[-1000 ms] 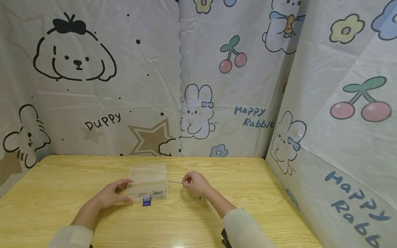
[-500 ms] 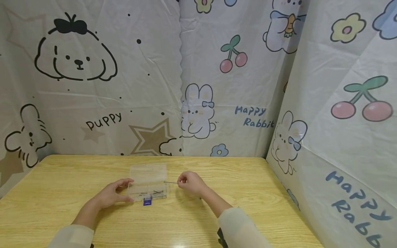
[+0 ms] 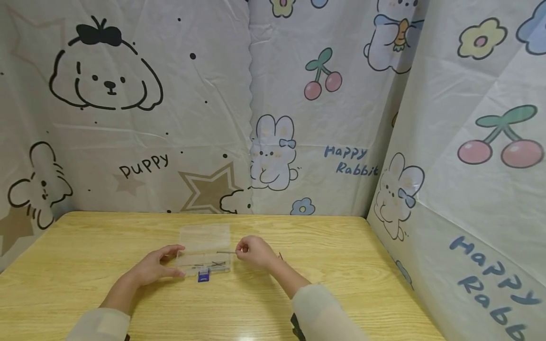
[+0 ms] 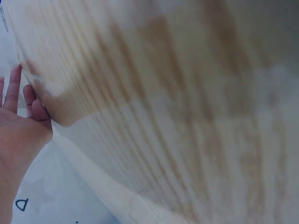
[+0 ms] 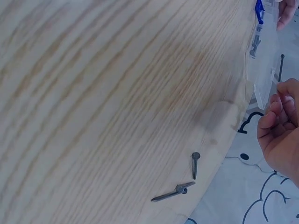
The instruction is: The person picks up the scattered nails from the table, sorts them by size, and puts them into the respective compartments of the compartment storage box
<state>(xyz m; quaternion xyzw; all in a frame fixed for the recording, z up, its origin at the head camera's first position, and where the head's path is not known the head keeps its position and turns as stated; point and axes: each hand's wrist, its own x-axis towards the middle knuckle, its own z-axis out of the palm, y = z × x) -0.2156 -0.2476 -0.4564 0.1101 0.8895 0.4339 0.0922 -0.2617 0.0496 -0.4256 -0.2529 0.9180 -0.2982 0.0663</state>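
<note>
A clear plastic box (image 3: 182, 270) with a blue clasp (image 3: 203, 275) lies with its lid (image 3: 204, 237) folded back. Several dark nails (image 3: 218, 264) lie in its front part. My left hand (image 3: 152, 266) holds the box's left end, fingers at the rear and thumb at the front. With thumb and fingertips, my right hand (image 3: 256, 253) pinches a long thin nail (image 3: 225, 252), which points left over the box's right end. The right wrist view shows that nail's round head (image 5: 282, 56) beyond the hand. Fine detail of its shank is too small to tell.
A few loose grey nails (image 5: 195, 165) lie on the wood-grain table (image 3: 239, 308), right of the box and partly behind my right forearm in the head view. A printed cloth (image 3: 204, 118) hangs behind the table and along its right side.
My right hand has moved left with the nail, from just right of the box to over its right end. My left hand stays at the box's left end.
</note>
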